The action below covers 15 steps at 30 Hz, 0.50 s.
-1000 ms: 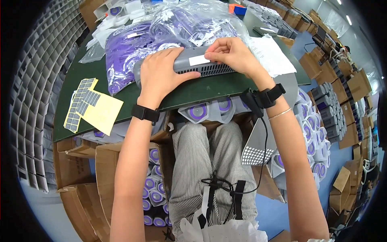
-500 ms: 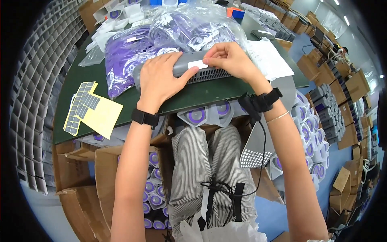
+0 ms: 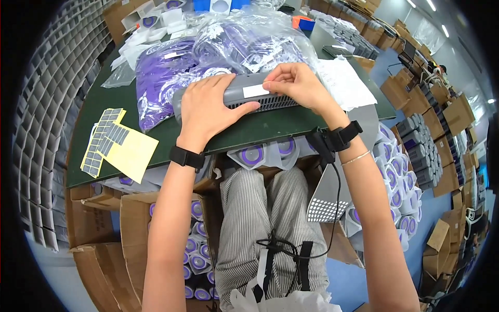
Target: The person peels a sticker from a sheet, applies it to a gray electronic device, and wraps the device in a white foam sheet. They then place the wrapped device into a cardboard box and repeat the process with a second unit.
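Observation:
A dark grey cylinder-shaped casing [image 3: 236,92] with a slotted grille along its near side lies across the green table. My left hand [image 3: 205,106] wraps over its left part, thumb along the near side. A blank-looking white label [image 3: 255,91] sits on the casing's upper face. At the label's right end my right hand [image 3: 296,86] is closed in a pinch of thumb and forefinger; whether the label's corner is still between the fingertips is hard to see. Behind the casing lie clear plastic bags [image 3: 171,73] of purple-and-white parts.
Yellow sheets with grey stickers [image 3: 125,151] lie at the table's left. White papers [image 3: 345,83] are at the right. Under the table stand cardboard boxes [image 3: 138,229] of wrapped purple-ringed cylinders, more of them [image 3: 397,182] at the right. A black cable [image 3: 332,229] hangs from my right wrist.
The casing and its label have shifted slightly toward me. My right hand has moved a little the same way, its fingertips now at the label's right end.

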Each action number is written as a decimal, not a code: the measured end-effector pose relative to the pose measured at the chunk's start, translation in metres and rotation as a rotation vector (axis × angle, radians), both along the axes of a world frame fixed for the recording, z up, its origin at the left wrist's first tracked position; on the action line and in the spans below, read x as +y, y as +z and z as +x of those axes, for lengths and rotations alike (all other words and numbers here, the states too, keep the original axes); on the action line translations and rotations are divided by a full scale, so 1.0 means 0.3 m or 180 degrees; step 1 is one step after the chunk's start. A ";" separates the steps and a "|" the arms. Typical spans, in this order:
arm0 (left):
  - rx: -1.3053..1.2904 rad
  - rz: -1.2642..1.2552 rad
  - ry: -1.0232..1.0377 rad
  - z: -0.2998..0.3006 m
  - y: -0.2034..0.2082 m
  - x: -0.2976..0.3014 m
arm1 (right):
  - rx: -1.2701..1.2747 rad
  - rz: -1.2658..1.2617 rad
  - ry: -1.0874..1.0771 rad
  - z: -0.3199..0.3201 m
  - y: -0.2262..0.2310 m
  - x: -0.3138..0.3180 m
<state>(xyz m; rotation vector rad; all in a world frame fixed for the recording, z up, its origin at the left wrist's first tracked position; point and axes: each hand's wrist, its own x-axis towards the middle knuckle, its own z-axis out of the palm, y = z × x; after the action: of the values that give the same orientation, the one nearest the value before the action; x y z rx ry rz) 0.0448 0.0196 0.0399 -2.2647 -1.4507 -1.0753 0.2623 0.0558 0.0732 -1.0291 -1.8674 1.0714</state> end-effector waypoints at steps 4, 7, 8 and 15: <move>-0.0029 -0.0079 -0.0010 0.003 0.005 0.002 | -0.0090 0.0093 -0.0041 -0.002 -0.003 0.005; 0.0006 0.0003 0.0031 0.003 0.002 0.001 | -0.0079 0.0058 -0.0070 -0.004 -0.002 0.005; 0.0046 -0.0002 0.0054 0.003 0.005 0.000 | -0.0081 0.0057 -0.0073 -0.003 -0.003 0.006; 0.0094 -0.0057 0.0100 0.003 0.015 -0.010 | -0.0090 0.0072 -0.0052 -0.004 -0.010 0.012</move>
<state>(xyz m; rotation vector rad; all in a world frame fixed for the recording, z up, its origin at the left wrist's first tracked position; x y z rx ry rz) 0.0457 0.0167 0.0444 -2.2524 -1.4850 -1.0197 0.2611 0.0593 0.0702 -1.0498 -1.8862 1.0288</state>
